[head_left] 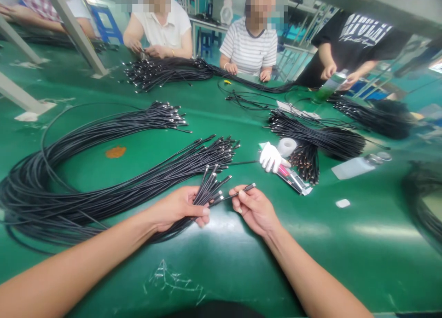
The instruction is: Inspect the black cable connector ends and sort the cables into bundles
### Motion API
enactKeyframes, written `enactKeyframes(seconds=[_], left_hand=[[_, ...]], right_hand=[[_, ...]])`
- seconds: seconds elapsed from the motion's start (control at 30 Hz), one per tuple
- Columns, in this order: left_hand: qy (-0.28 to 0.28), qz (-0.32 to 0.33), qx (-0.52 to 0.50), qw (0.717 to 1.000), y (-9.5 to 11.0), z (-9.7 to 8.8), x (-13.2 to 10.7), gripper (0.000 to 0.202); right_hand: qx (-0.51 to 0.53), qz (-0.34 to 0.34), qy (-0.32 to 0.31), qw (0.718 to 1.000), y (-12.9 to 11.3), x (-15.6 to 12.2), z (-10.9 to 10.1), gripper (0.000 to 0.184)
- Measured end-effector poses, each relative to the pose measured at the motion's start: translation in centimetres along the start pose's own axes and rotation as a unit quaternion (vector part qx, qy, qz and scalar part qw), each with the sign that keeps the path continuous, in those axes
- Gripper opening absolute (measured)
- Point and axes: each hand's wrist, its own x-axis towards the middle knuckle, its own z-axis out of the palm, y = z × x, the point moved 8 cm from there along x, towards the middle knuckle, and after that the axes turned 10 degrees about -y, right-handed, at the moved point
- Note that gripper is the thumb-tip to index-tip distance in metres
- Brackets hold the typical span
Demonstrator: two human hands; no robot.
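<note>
Clenching a bundle of black cables point(207, 191), the left hand point(177, 208) is wrapping its fingers around them just below their metal-tipped ends, while the rest of the bundle is trailing toward the lower left. Just beside it, the right hand point(254, 211) is pinching a single black cable point(235, 194) between thumb and fingers, with its tip pointing up and to the right. Directly ahead of both hands, a fanned sheaf of cables point(179, 168) is lying on the green workbench point(221, 274). Ahead of the right hand, a white glove point(271, 157) is resting near a roll of white tape point(286, 147) and a pink-and-silver packet point(293, 180). The bench surface is running on past the right hand toward a small white scrap point(342, 203), and down to the near edge below both forearms.
</note>
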Motion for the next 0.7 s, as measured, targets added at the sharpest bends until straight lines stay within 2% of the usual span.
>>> enactKeyframes(seconds=[0.13,0.37,0.47,0.7], left_hand=[[-0.001,0.015,0.004,1.000,0.6,-0.3,0.1,0.029],[0.002,0.013,-0.010,1.000,0.4,-0.6,0.6,0.030],[0.010,0.009,-0.014,1.000,0.3,-0.8,0.6,0.031],[0.006,0.013,0.007,1.000,0.2,-1.0,0.7,0.031]], right_hand=[[-0.022,-0.006,-0.002,1.000,-0.3,0.1,-0.2,0.023],[-0.011,-0.016,-0.020,1.000,-0.4,0.1,0.0,0.020],[-0.024,0.002,-0.031,0.999,-0.2,0.0,0.3,0.023],[-0.079,0.064,-0.101,0.990,0.5,-0.3,1.8,0.027]])
